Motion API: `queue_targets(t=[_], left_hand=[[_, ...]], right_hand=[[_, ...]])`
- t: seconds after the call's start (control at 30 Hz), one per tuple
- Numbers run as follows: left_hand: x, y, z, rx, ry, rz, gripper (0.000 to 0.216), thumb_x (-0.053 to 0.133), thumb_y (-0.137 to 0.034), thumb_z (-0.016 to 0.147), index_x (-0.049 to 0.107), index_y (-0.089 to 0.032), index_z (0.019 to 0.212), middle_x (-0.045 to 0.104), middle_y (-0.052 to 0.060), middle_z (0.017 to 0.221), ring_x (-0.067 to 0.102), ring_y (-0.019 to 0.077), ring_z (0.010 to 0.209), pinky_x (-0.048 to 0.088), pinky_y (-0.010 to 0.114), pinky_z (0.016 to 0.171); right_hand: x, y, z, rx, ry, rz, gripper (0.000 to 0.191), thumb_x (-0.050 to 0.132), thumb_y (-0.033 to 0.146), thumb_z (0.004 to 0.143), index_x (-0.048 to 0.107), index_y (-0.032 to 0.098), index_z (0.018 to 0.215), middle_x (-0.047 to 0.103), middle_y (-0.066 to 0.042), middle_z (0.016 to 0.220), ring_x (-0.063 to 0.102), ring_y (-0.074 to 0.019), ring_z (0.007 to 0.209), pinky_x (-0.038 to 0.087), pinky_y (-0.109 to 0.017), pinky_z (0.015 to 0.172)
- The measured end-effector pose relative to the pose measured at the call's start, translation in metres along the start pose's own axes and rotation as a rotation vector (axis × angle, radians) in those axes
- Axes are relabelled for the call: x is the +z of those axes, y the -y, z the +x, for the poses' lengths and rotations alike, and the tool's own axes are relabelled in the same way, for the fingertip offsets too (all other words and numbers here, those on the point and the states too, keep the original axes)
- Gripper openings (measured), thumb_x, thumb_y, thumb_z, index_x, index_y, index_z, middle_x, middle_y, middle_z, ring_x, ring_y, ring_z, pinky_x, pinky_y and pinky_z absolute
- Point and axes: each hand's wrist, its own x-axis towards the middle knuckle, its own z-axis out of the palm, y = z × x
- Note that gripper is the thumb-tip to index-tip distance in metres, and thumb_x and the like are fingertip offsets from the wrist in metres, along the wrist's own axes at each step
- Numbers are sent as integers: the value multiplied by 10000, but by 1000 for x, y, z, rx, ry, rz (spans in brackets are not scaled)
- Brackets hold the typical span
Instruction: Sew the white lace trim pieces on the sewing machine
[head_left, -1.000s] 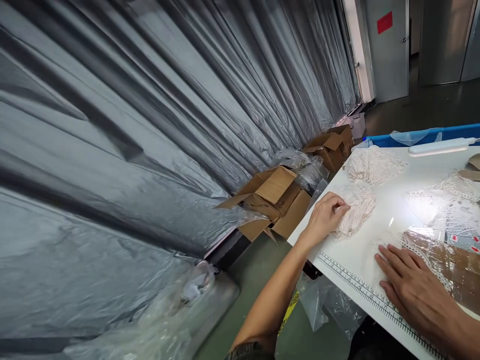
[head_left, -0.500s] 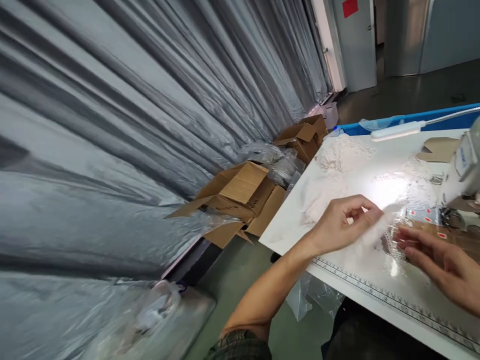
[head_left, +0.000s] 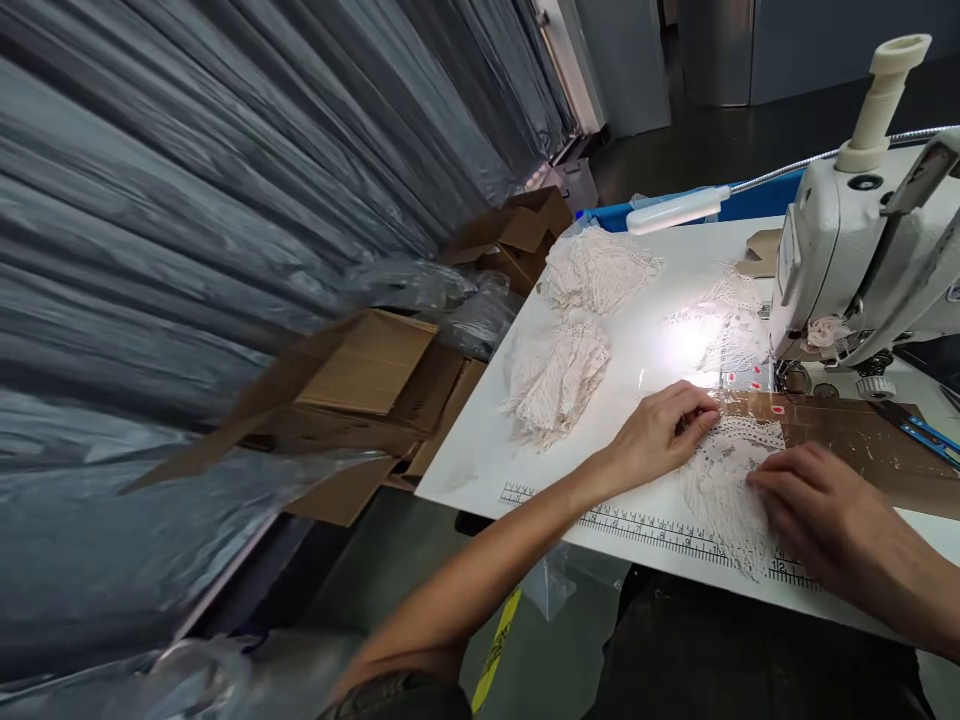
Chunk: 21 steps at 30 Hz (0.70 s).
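Lace piece (head_left: 724, 480) — edge under right hand (head_left: 814, 500).

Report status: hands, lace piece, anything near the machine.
Left hand and right hand flat on the lace piece, nothing gripped. Piece lies over the ruler strip. Sewing machine close right; two lace piles left.

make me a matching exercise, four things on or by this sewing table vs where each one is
Things:
1. lace piece
2. sewing machine
3. cardboard boxes
4. printed ruler

Places:
A. on the floor left of the table
B. along the table's near edge
C. under both hands
D. at the table's right end

Pairs: 1-C, 2-D, 3-A, 4-B
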Motion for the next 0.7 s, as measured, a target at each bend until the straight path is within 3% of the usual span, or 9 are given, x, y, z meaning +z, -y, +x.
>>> queue_targets(t=[0.13, 0.27, 0.37, 0.5, 0.57, 0.63, 0.7], left_hand=[[3, 24, 5, 82, -111, -4, 249, 569, -377, 938, 674, -153, 923, 665, 50, 889, 580, 97, 686, 471, 206, 555], [-5, 30, 9, 131, 9, 44, 260, 639, -429, 885, 700, -184, 948, 640, 57, 987, 604, 134, 819, 505, 255, 653], [-7, 20, 8, 171, 95, 176, 193, 630, -379, 902, 703, -200, 900, 615, 55, 1042, 585, 166, 901, 498, 325, 755], [-7, 1, 6, 231, 89, 331, 200, 513, -267, 970, 627, -147, 858, 628, 88, 1062, 583, 182, 893, 492, 373, 776], [-8, -13, 5, 208, 60, 255, 181, 470, -241, 986, 588, -136, 899, 656, 81, 974, 601, 155, 829, 513, 329, 733], [-7, -30, 4, 133, 61, 58, 136, 478, -235, 982, 574, -144, 949, 657, 27, 825, 599, 107, 694, 516, 245, 630], [-5, -46, 4, 87, 80, -192, 90, 554, -227, 940, 590, -146, 956, 666, 13, 805, 618, 91, 683, 523, 204, 608]], right_hand=[[7, -5, -4, -172, 36, -162, 304, 326, 93, 947, 614, 136, 1033, 617, -112, 1001, 550, -210, 877, 502, -364, 718], [-7, -6, -10, -95, 72, -29, 270, 390, 117, 935, 601, 148, 1101, 597, -117, 1101, 555, -207, 986, 527, -362, 794], [-17, -5, -12, 4, 26, 111, 274, 418, 154, 942, 598, 182, 1148, 589, -102, 1132, 573, -175, 1023, 539, -315, 837], [-24, -9, -8, 207, -22, 296, 261, 433, 255, 954, 653, 191, 1079, 651, -86, 1027, 645, -155, 910, 563, -273, 775], [-27, -8, -3, 413, 43, 451, 321, 488, 400, 936, 666, 172, 1077, 675, -98, 970, 666, -179, 856, 580, -290, 726], [-29, -4, 4, 593, 144, 666, 506, 569, 541, 865, 629, 140, 1168, 677, -119, 980, 672, -207, 877, 590, -307, 722], [-31, 2, 11, 638, 231, 869, 651, 645, 578, 791, 570, 121, 1248, 667, -117, 983, 664, -210, 899, 588, -309, 746]])
